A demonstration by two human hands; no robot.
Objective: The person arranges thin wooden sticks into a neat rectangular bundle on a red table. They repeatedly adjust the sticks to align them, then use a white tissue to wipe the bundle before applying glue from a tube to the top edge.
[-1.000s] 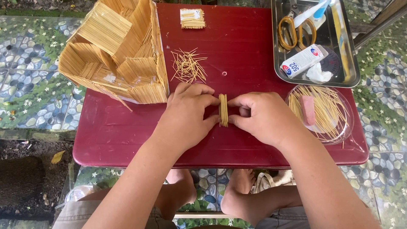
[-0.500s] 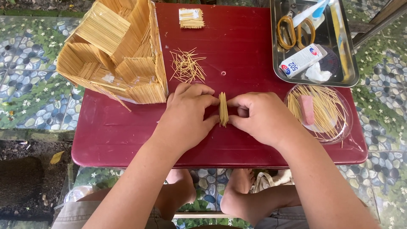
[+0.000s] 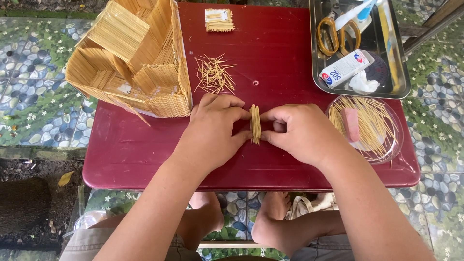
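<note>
Outdoors, over pebble-patterned tiles, a dark red table [image 3: 145, 159] is filling the view. At its middle, the left hand [image 3: 212, 128] and right hand [image 3: 302, 130] are pinching a small flat bundle of thin sticks [image 3: 255, 124] between fingertips (standing on edge, upright). A stick-built model house [image 3: 130, 58] is sitting at the left, loose sticks [image 3: 214, 73] just behind the hands, a metal tray [image 3: 401, 72] at the right.

Bright, even daylight; soft shadows under the hands; sharp focus; faint glare on the metal tray [image 3: 401, 87].
</note>
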